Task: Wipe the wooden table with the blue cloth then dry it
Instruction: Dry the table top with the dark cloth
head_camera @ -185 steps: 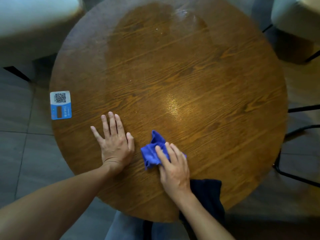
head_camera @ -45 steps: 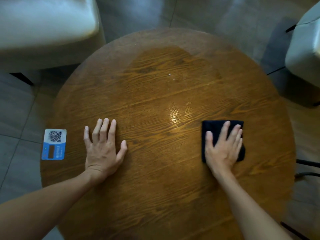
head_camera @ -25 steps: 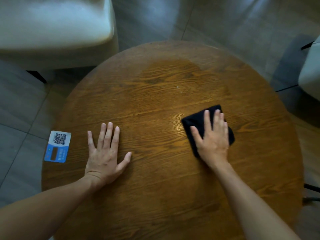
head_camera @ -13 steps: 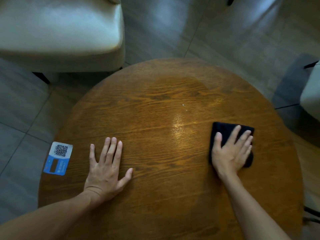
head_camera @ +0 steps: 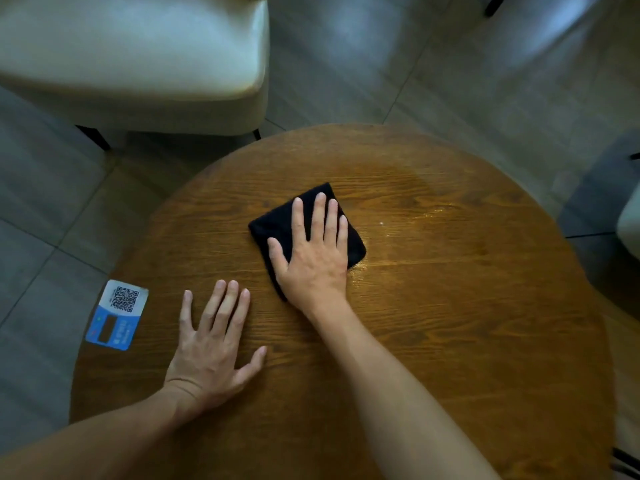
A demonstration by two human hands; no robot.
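Observation:
The round wooden table (head_camera: 450,341) fills the lower part of the view, with a shiny damp streak right of its middle. A folded dark cloth (head_camera: 277,223) lies near the table's centre. My right hand (head_camera: 315,254) presses flat on the dark cloth, fingers spread and pointing away from me. My left hand (head_camera: 214,348) rests palm down on the bare wood to the lower left, fingers apart, holding nothing. The blue cloth is not in view.
A blue and white QR code sticker (head_camera: 117,318) is stuck at the table's left edge. A cream padded chair (head_camera: 138,57) stands beyond the table at upper left. Another pale seat (head_camera: 630,223) shows at the right edge. Grey floor tiles surround the table.
My right hand has slid the dark cloth from the right side of the table leftward and away, toward the centre. My left hand stays planted. The view has tilted further away from me.

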